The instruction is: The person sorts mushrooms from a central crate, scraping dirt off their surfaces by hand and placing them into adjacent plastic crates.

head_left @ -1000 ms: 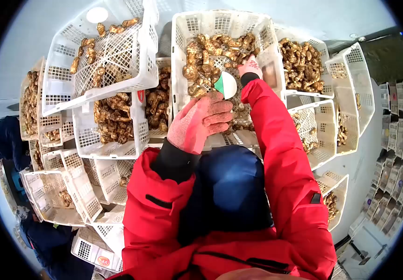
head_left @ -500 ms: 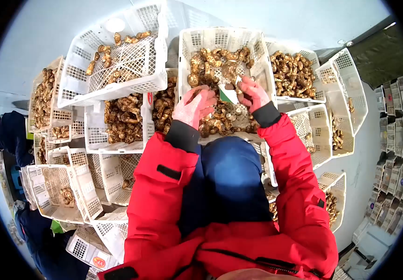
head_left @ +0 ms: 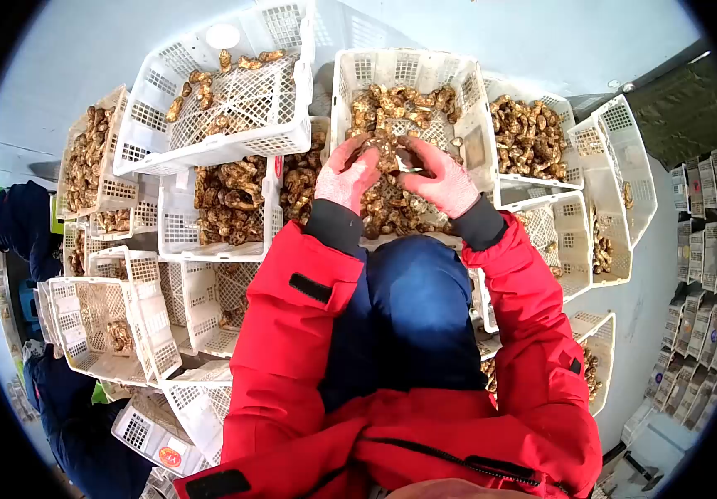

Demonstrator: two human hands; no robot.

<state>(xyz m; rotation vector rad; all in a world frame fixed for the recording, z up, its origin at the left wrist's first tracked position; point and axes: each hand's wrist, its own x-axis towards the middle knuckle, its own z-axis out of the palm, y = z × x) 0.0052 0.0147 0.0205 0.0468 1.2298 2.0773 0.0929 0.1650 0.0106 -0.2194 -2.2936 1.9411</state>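
Both my hands work over a white plastic crate (head_left: 485, 141) of brown, knobbly mushrooms (head_left: 404, 214). My left hand (head_left: 348, 175) is over the crate's left side, its fingers curled round a dark brown mushroom that is mostly hidden. Opposite it, my right hand (head_left: 437, 176) has its thumb and fingers bent inward, closed near the pile; what lies between them is too dark to make out. The fingertips of both hands nearly meet above the mushrooms. Only a small pale green-white bit shows between the hands.
A tilted crate (head_left: 209, 154) with a few mushrooms stands at upper left. Fuller crates of mushrooms (head_left: 529, 137) stand on the right and left, with stacked crates (head_left: 96, 328) lower left. People in dark clothes (head_left: 84, 424) are at the left edge. My blue-trousered knee (head_left: 421, 291) is below the crate.
My right hand has moved left and slightly down, closer to my left hand. The white and green piece seen between the hands is now mostly hidden. The view has shifted slightly.
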